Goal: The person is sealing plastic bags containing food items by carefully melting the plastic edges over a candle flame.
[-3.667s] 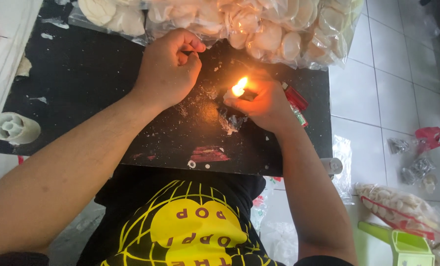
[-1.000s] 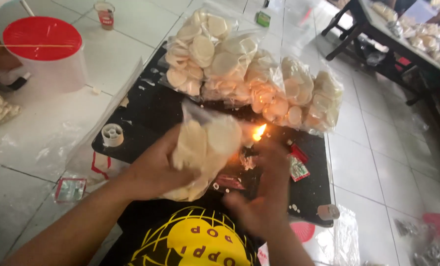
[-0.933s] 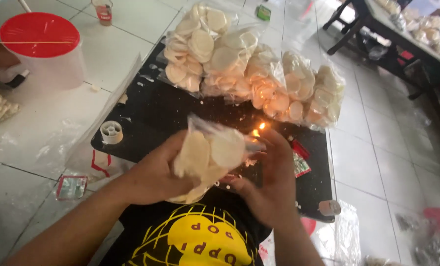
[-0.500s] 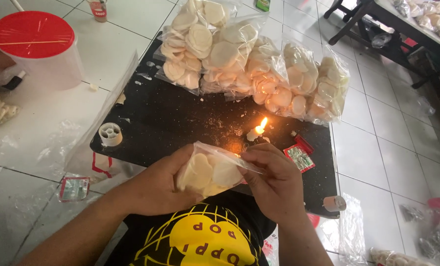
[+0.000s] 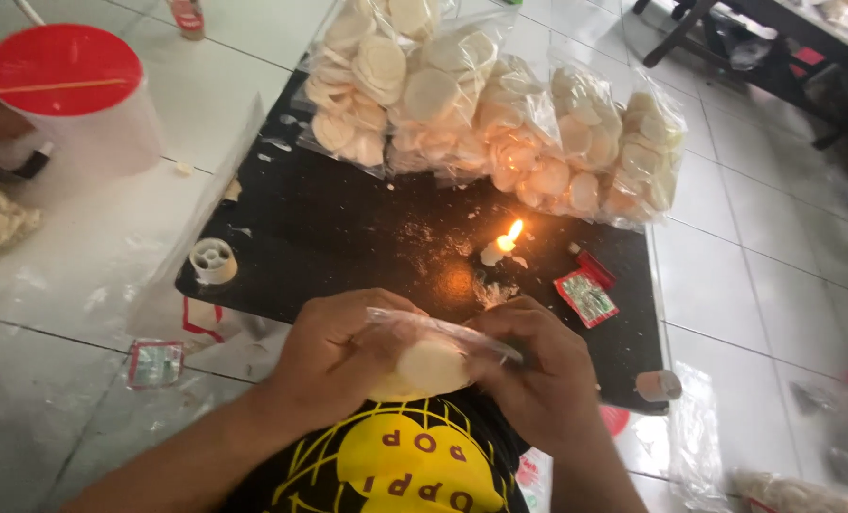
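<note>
Clear plastic bag of round pale crackers (image 5: pixel 433 356) sits between both hands, low over near edge of black tabletop (image 5: pixel 348 237). Left hand (image 5: pixel 343 356) closed around bag's left side; right hand (image 5: pixel 538 366) closed on its right end, fingers curled. Lit candle stub (image 5: pixel 498 249) burns just beyond hands. Filled cracker bags (image 5: pixel 490 123) lined along far edge. Red-lidded clear tub (image 5: pixel 73 104) on floor at left; contents cannot be told
</note>
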